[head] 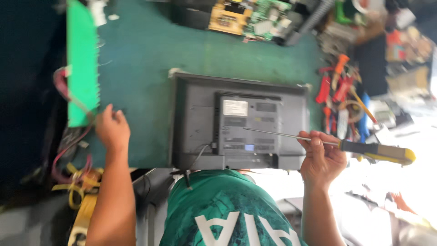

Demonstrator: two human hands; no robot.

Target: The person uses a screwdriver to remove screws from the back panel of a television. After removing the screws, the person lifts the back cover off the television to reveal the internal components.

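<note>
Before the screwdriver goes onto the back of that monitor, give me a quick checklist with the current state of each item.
1. Screwdriver gripped: ok, the right hand holds it at the shaft near the yellow-black handle.
2. Tip over the monitor: ok, it lies above the raised rear panel.
3. Tip seated in a screw: cannot tell, the picture is blurred.
4. Monitor lying flat, back up, on the green mat: ok.
5. Left hand steadying the monitor: not ok, it is off to the side by the green board.
6. Cable at the monitor's near edge unplugged: cannot tell.
</note>
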